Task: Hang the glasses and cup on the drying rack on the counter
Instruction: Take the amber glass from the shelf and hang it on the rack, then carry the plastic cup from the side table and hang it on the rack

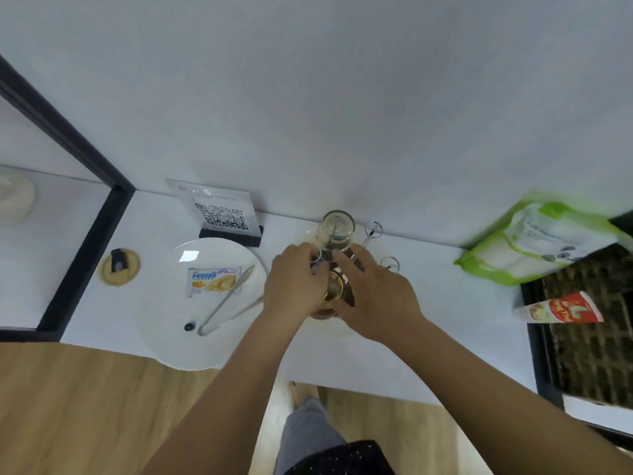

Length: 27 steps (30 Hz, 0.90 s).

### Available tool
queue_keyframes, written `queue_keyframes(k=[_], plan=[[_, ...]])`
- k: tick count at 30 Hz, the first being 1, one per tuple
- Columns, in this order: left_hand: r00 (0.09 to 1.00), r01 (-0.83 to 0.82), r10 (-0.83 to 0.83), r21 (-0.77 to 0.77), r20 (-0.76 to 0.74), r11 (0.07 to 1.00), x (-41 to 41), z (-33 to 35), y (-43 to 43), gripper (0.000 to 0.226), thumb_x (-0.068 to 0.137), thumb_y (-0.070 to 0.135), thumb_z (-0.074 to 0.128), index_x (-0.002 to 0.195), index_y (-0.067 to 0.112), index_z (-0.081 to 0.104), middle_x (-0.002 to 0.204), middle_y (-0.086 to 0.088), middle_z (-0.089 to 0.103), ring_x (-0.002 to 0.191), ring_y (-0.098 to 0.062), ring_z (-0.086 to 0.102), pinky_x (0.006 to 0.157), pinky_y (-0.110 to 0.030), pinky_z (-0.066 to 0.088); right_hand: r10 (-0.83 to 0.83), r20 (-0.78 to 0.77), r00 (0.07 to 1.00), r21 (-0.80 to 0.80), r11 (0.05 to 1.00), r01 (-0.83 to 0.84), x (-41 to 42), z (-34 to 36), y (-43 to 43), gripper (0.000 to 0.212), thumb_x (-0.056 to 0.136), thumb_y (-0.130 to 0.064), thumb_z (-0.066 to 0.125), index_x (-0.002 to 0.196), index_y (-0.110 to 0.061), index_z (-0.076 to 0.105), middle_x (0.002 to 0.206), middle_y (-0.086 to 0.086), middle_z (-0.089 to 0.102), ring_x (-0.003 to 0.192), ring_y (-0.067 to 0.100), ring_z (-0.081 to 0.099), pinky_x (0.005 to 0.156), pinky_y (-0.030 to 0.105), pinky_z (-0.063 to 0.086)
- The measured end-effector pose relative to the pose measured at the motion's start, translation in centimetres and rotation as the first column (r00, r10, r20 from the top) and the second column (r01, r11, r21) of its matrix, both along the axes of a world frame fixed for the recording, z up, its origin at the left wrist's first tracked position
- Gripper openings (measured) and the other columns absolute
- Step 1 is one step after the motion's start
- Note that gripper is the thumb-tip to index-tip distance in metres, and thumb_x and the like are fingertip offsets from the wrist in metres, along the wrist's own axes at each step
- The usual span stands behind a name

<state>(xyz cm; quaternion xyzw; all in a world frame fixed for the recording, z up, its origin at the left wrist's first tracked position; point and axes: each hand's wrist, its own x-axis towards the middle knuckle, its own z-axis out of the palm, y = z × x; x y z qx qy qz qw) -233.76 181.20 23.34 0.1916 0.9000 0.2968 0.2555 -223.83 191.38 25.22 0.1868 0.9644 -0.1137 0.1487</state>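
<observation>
Both hands meet over the drying rack (pixel 373 231) on the white surface (pixel 428 303). The left hand (pixel 294 286) and right hand (pixel 373 296) have fingers curled around a gold-rimmed glass (pixel 334 289). Another glass (pixel 335 229) hangs upturned just behind.

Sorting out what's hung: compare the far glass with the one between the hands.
The far glass sits upside down on the rack, free of both hands; the near glass is between the left hand and right hand. The far one looks clear; the near one shows a gold rim. Both are at the rack.
</observation>
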Motion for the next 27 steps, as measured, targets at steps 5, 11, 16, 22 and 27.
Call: queue_keyframes(k=[5,11,16,22,27], plan=[[0.966,0.193,-0.133,0.28,-0.222,0.94,5.5,5.0,4.8,0.025,0.094,0.025,0.057,0.118,0.021,0.062,0.118,0.004,0.063,0.11,-0.015,0.055,0.091,-0.028,0.045,-0.218,-0.154,0.964,0.008,0.975,0.222,7.0,4.5,3.6,0.068,0.093,-0.052,0.05,0.152,-0.03,0.024,0.16,-0.001,0.023,0.118,0.027,0.057,0.084,0.037,0.05],[0.826,0.554,-0.395,0.449,-0.403,0.701,18.8,11.2,12.8,0.022,0.09,0.014,0.059,0.11,0.016,0.067,0.109,0.004,0.068,0.095,-0.009,0.065,0.087,-0.033,0.053,-0.425,-0.34,0.839,0.047,0.883,0.467,21.4,11.2,7.8,0.042,0.094,-0.046,0.048,0.132,-0.027,0.048,0.116,-0.003,0.062,0.101,0.022,0.063,0.073,0.034,0.045],[0.67,0.742,-0.54,0.488,-0.51,0.46,35.1,15.6,16.6,0.017,0.09,0.012,0.059,0.103,0.015,0.07,0.098,0.005,0.072,0.089,-0.013,0.067,0.081,-0.031,0.055,-0.605,-0.495,0.624,-0.052,0.737,0.674,38.2,15.2,9.2,0.025,0.093,-0.043,0.052,0.113,-0.029,0.055,0.09,-0.009,0.058,0.083,0.02,0.063,0.066,0.034,0.049],[0.4,0.868,-0.772,0.475,-0.495,0.145,56.3,15.9,19.7,0.014,0.094,0.01,0.06,0.101,0.02,0.066,0.092,0.011,0.07,0.087,-0.006,0.067,0.075,-0.016,0.052,-0.768,-0.506,0.392,-0.086,0.497,0.863,60.2,15.5,8.3,0.019,0.089,-0.034,0.056,0.104,-0.024,0.061,0.096,-0.005,0.066,0.086,0.022,0.062,0.069,0.037,0.052],[0.098,0.907,-0.848,0.397,-0.521,-0.139,72.8,15.6,21.8,0.019,0.09,0.018,0.059,0.106,0.015,0.069,0.096,0.009,0.067,0.089,-0.011,0.066,0.079,-0.021,0.054,-0.874,-0.48,0.08,-0.135,0.164,0.977,76.9,14.4,5.8,0.031,0.092,-0.043,0.052,0.118,-0.027,0.058,0.108,-0.004,0.067,0.102,0.022,0.06,0.074,0.034,0.046]])
